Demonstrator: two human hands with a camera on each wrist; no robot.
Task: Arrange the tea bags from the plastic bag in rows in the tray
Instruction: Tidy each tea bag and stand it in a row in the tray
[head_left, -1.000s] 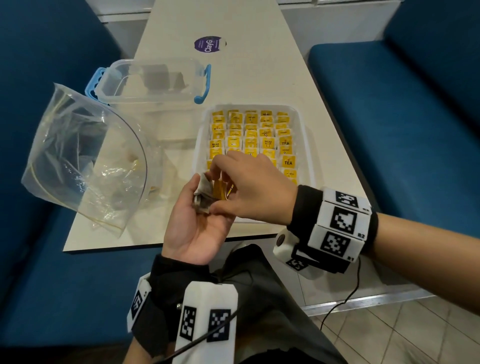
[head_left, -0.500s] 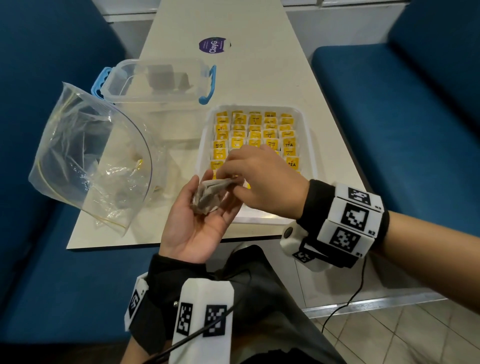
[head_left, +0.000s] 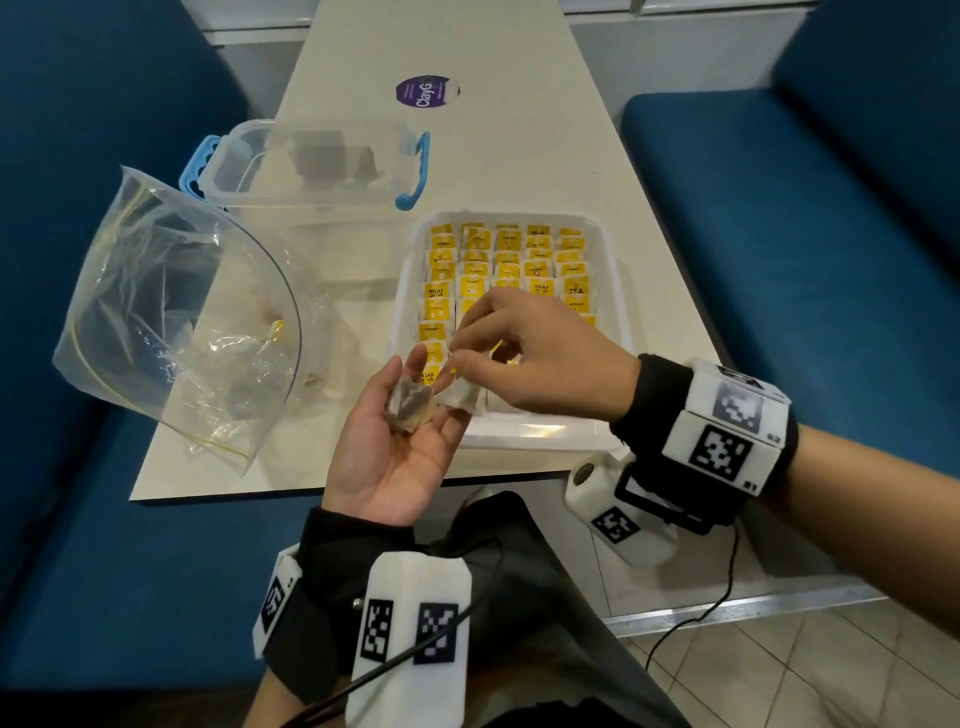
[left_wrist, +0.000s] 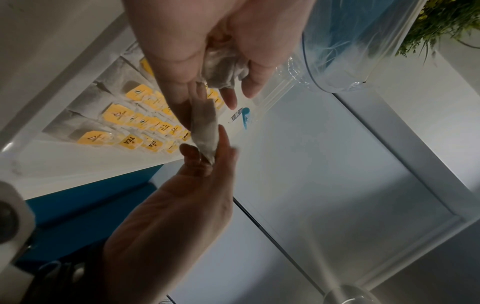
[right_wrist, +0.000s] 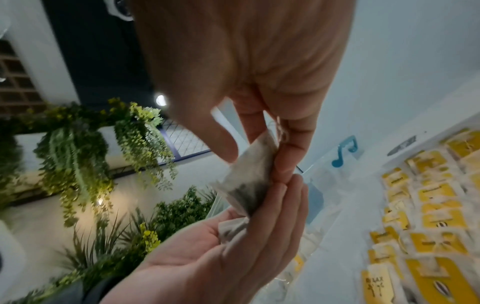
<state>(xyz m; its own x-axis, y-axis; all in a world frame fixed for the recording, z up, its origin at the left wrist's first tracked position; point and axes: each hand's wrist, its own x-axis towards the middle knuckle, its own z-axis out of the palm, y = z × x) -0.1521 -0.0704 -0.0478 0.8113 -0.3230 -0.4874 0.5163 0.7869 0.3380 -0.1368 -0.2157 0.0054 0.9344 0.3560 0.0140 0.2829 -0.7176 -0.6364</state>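
Observation:
My left hand (head_left: 395, 447) lies palm up at the table's near edge with one grey tea bag (head_left: 410, 410) resting on its fingers. Just right of it, my right hand (head_left: 462, 356) pinches a second tea bag (head_left: 461, 397) by its top between thumb and forefinger; this pinched bag (right_wrist: 249, 174) hangs over the left fingers. Behind both hands stands the white tray (head_left: 519, 434), filled with rows of yellow-tagged tea bags (head_left: 506, 260); its near rows are hidden by my right hand. The clear plastic bag (head_left: 176, 322) lies open at the left with a few bags inside.
A clear lidded box with blue clips (head_left: 317, 166) stands behind the plastic bag and left of the tray. A purple round sticker (head_left: 423, 93) is stuck farther back on the table. Blue benches flank the narrow table on both sides.
My right hand has drawn one tea bag off the left palm and to the right, toward the tray. The left hand has opened flatter, with one bag left on it.

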